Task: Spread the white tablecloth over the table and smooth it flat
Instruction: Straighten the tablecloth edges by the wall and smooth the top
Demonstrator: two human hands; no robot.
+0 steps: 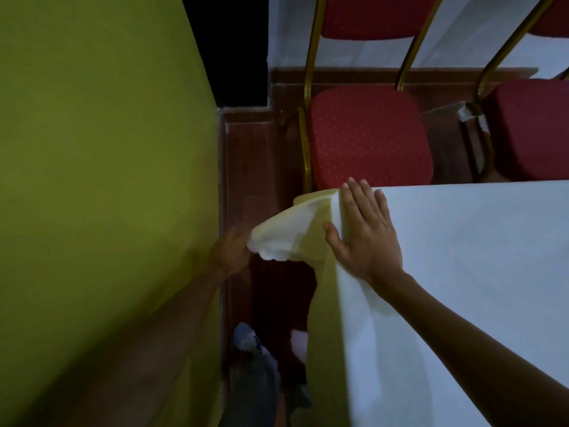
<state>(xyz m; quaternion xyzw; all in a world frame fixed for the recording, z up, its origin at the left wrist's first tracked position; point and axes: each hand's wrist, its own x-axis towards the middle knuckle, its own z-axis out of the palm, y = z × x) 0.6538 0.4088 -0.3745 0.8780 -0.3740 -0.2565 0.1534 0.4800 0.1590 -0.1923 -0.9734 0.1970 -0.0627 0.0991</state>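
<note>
The white tablecloth [462, 272] covers the table top on the right and hangs down over its left edge. My right hand [363, 229] lies flat, fingers spread, on the cloth at the table's far left corner. My left hand [229, 252], blurred, is out past the table's edge and grips the hanging corner of the cloth [277, 238], pulling it leftward and away from the table. The table itself is hidden under the cloth.
A green wall [101, 180] stands close on the left, leaving a narrow gap of brown floor [240, 167]. Red padded chairs with gold frames [369, 134] [532, 127] stand behind the table. My foot [246, 337] shows below in the gap.
</note>
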